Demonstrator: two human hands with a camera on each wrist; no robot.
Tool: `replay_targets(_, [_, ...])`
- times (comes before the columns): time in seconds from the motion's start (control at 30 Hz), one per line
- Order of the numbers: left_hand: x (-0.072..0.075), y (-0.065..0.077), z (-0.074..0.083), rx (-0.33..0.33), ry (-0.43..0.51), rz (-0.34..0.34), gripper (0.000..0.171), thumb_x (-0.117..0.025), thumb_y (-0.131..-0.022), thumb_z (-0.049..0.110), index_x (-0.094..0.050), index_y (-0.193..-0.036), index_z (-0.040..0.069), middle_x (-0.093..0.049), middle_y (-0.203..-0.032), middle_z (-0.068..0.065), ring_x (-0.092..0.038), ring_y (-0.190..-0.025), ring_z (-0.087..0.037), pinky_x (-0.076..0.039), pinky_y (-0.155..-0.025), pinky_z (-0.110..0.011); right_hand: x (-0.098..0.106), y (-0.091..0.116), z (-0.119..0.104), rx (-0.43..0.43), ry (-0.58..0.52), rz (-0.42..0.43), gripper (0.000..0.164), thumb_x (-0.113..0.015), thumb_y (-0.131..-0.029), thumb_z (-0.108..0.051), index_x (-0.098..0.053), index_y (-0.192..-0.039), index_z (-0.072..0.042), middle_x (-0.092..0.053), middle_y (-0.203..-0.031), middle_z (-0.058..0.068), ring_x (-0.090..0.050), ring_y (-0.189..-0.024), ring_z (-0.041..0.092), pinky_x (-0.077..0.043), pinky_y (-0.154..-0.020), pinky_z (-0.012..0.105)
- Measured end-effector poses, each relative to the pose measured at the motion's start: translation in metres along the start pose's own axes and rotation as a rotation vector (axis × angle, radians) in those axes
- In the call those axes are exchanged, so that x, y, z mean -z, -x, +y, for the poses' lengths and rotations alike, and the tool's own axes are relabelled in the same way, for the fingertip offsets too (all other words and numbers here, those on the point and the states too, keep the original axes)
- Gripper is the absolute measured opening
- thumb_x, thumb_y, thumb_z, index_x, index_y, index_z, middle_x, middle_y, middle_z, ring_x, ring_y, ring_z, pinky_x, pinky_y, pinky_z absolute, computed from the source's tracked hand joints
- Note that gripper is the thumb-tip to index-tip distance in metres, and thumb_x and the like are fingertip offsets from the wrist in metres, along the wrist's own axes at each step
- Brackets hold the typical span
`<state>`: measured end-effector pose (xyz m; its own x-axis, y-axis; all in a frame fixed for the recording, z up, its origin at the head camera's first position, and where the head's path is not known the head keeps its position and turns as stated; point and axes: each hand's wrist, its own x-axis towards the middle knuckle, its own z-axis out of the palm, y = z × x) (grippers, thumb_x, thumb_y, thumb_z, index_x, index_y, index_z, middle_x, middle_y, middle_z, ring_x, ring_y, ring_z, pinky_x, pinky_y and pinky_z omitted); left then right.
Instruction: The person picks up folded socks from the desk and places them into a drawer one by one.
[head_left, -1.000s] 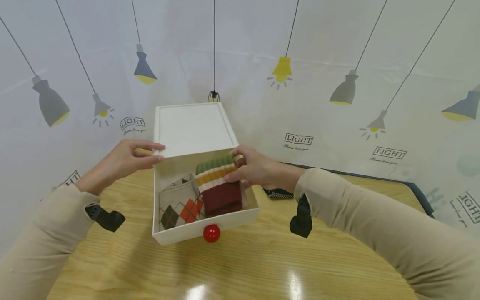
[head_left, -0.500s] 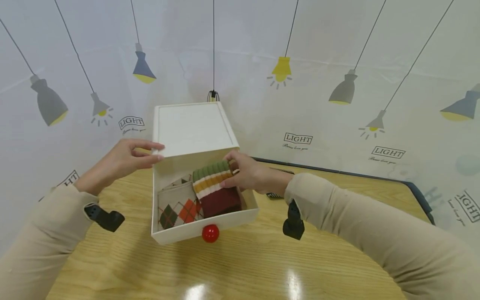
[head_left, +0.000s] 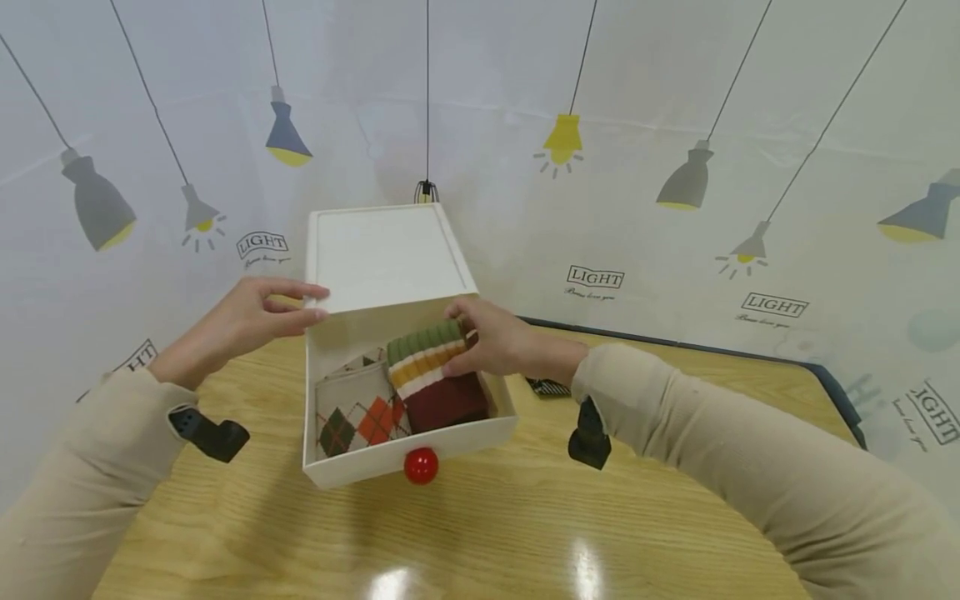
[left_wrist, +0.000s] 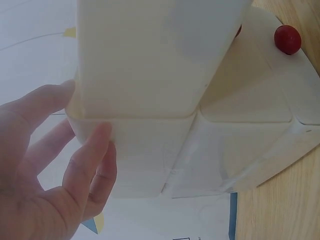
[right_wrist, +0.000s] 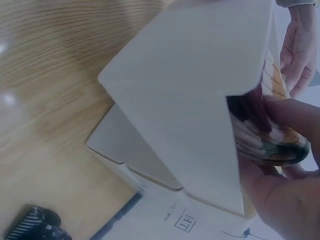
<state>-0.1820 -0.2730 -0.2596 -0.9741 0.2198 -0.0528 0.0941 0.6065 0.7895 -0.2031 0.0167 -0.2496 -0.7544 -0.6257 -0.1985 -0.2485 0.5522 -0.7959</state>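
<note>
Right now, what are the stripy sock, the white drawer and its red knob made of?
Stripy sock: matte, looks like knitted fabric, from its ribs. White drawer: smooth, probably plastic, given thin walls. Red knob: glossy, with a bright highlight; plastic or painted wood, I can't tell.

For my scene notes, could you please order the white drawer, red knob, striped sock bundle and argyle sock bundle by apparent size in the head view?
1. White drawer
2. Striped sock bundle and argyle sock bundle: too alike to rank, each partly hidden
3. Red knob

The striped sock [head_left: 429, 379] is green, white, mustard and maroon, the argyle sock [head_left: 360, 408] mainly beige.
</note>
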Motion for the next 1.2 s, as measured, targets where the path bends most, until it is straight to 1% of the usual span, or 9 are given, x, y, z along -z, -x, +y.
replay_targets(0.17, [0.000,0.000,0.000,-0.013,-0.004,0.001,0.052,-0.057,-0.088,0.034,-0.047,-0.128,0.003,-0.047,-0.126,-0.025,-0.057,-0.099,-0.036,-0.044,-0.085,-0.048,0.004,-0.002,-0.002,0.034,0.034,0.014,0.043,-0.069,-0.078,-0.002,-0.045,-0.113,-0.003,-0.054,-0.117,0.015,-0.055,-0.097,0.023,-0.048,-0.079,0.030])
replay_targets(0.3, [0.001,0.000,0.000,-0.018,-0.002,0.002,0.051,-0.057,-0.088,0.034,-0.048,-0.128,0.003,-0.048,-0.124,-0.025,-0.058,-0.098,-0.036,-0.044,-0.085,-0.048,0.009,-0.005,-0.003,0.041,0.033,0.022,0.043,-0.068,-0.079,-0.003,-0.045,-0.115,-0.003,-0.054,-0.120,0.014,-0.053,-0.102,0.024,-0.047,-0.083,0.031])
replay_targets(0.47, [0.001,0.000,0.000,-0.016,-0.004,0.003,0.051,-0.057,-0.088,0.033,-0.048,-0.128,0.003,-0.050,-0.122,-0.025,-0.058,-0.098,-0.035,-0.045,-0.085,-0.048,0.015,-0.007,-0.004,0.063,-0.004,0.036,0.044,-0.067,-0.079,0.000,-0.044,-0.116,0.000,-0.053,-0.118,0.017,-0.051,-0.109,0.028,-0.047,-0.085,0.033])
replay_targets(0.63, [0.000,0.000,0.001,-0.014,-0.011,0.004,0.051,-0.057,-0.088,0.034,-0.048,-0.128,0.003,-0.047,-0.126,-0.024,-0.058,-0.099,-0.035,-0.045,-0.085,-0.047,0.020,-0.006,-0.004,0.067,-0.036,0.059,0.043,-0.066,-0.079,0.000,-0.044,-0.116,0.001,-0.053,-0.117,0.018,-0.053,-0.108,0.028,-0.047,-0.084,0.031])
replay_targets(0.77, [0.000,0.000,0.000,-0.012,-0.011,0.003,0.051,-0.058,-0.088,0.034,-0.048,-0.128,0.003,-0.044,-0.129,-0.024,-0.057,-0.099,-0.035,-0.045,-0.085,-0.047,0.025,-0.003,-0.005,0.103,-0.050,0.088,0.041,-0.065,-0.080,0.000,-0.045,-0.116,0.003,-0.053,-0.116,0.019,-0.053,-0.107,0.029,-0.047,-0.084,0.030])
replay_targets(0.87, [0.000,0.000,0.000,-0.009,-0.013,0.004,0.052,-0.058,-0.088,0.035,-0.048,-0.128,0.003,-0.044,-0.129,-0.024,-0.058,-0.099,-0.035,-0.045,-0.085,-0.047,0.030,0.002,-0.007,0.129,-0.069,0.099,0.040,-0.064,-0.081,0.000,-0.044,-0.116,0.003,-0.053,-0.117,0.020,-0.054,-0.106,0.028,-0.047,-0.084,0.031])
replay_targets(1.0, [0.000,0.000,-0.001,-0.011,-0.011,0.007,0.052,-0.058,-0.088,0.034,-0.048,-0.128,0.003,-0.044,-0.129,-0.024,-0.057,-0.099,-0.035,-0.044,-0.085,-0.048,0.035,0.013,-0.010,0.166,-0.105,0.098,0.039,-0.063,-0.082,-0.001,-0.045,-0.116,0.003,-0.054,-0.115,0.017,-0.055,-0.103,0.024,-0.047,-0.084,0.030])
replay_targets(1.13, [0.000,0.000,-0.001,-0.011,-0.005,0.006,0.051,-0.058,-0.088,0.033,-0.048,-0.128,0.002,-0.043,-0.130,-0.024,-0.057,-0.100,-0.036,-0.044,-0.086,-0.048,0.035,0.031,-0.012,0.249,-0.091,0.083,0.037,-0.061,-0.084,-0.002,-0.047,-0.118,0.002,-0.055,-0.114,0.013,-0.056,-0.102,0.022,-0.048,-0.084,0.030])
replay_targets(1.2, [-0.001,-0.001,-0.001,-0.013,0.000,0.004,0.051,-0.058,-0.088,0.032,-0.047,-0.128,0.002,-0.043,-0.130,-0.024,-0.057,-0.100,-0.036,-0.044,-0.086,-0.049,0.032,0.043,-0.012,0.306,-0.079,0.080,0.037,-0.060,-0.084,-0.001,-0.048,-0.119,0.002,-0.055,-0.115,0.013,-0.057,-0.102,0.023,-0.048,-0.083,0.030])
